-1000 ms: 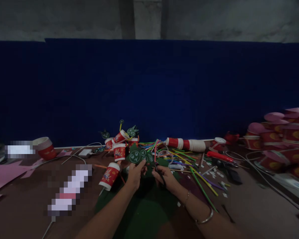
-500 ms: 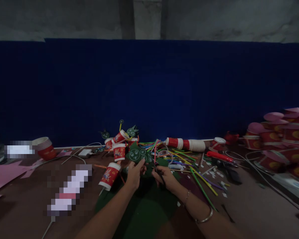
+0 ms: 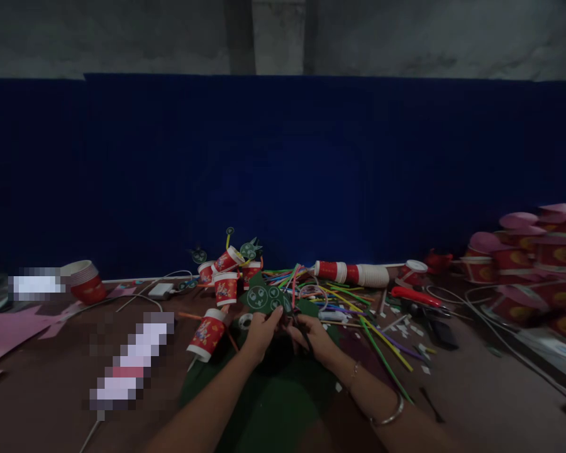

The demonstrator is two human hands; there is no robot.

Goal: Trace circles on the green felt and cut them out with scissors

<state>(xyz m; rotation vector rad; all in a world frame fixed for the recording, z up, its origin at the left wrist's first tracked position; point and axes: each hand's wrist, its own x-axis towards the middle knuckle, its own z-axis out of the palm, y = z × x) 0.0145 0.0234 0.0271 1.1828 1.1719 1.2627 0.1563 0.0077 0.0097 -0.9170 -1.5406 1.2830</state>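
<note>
My left hand [image 3: 259, 332] pinches a dark green paper piece [image 3: 264, 297] printed with white round faces, holding it up over the table. My right hand [image 3: 311, 336] is closed round a pair of dark scissors [image 3: 302, 328], whose blades point toward the green piece. Both hands meet close together above a larger green sheet [image 3: 268, 396] lying on the brown table.
Red paper cups [image 3: 225, 286] with straws stand behind my hands, and another cup [image 3: 207, 333] lies to the left. Coloured straws [image 3: 358, 314], a stack of cups [image 3: 351, 274], a red cutter [image 3: 415, 296], pink paper [image 3: 4, 330] and decorated cups [image 3: 523, 264] at right crowd the table.
My hands have drawn slightly closer together, and the green piece has turned a little in my left hand. Everything else is unmoved.
</note>
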